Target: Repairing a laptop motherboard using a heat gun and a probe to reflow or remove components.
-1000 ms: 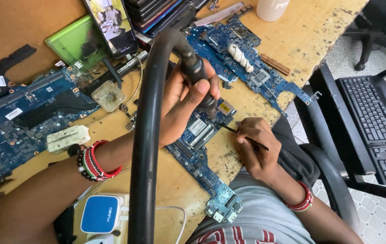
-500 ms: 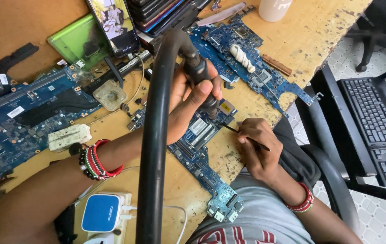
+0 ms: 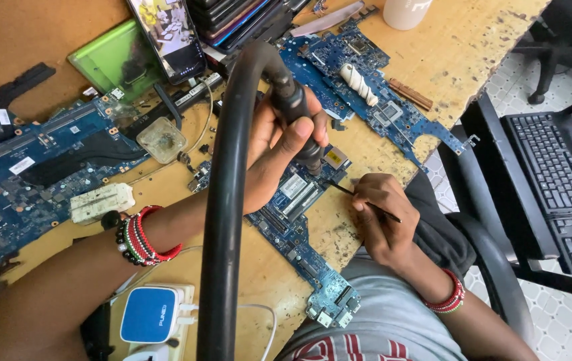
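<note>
My left hand [image 3: 279,150] grips the black handle of a hot-air tool [image 3: 296,113], nozzle pointing down at a blue circuit board [image 3: 299,227] at the table's near edge. A thick black hose [image 3: 222,220] loops from the handle toward the camera and hides part of the board. My right hand [image 3: 383,217] holds thin black tweezers [image 3: 349,192], their tip beside the nozzle over the board. Both wrists carry red beaded bracelets.
More blue boards lie at the left [image 3: 32,174] and the far middle [image 3: 366,87]. A phone [image 3: 169,37], a green case [image 3: 115,60] and a white cup [image 3: 406,12] are at the back. A white-blue charger [image 3: 152,314] sits near me. A chair with a black keyboard [image 3: 560,187] stands at the right.
The hose has swung slightly to the right across the view. Both hands stay at the same spot on the board.
</note>
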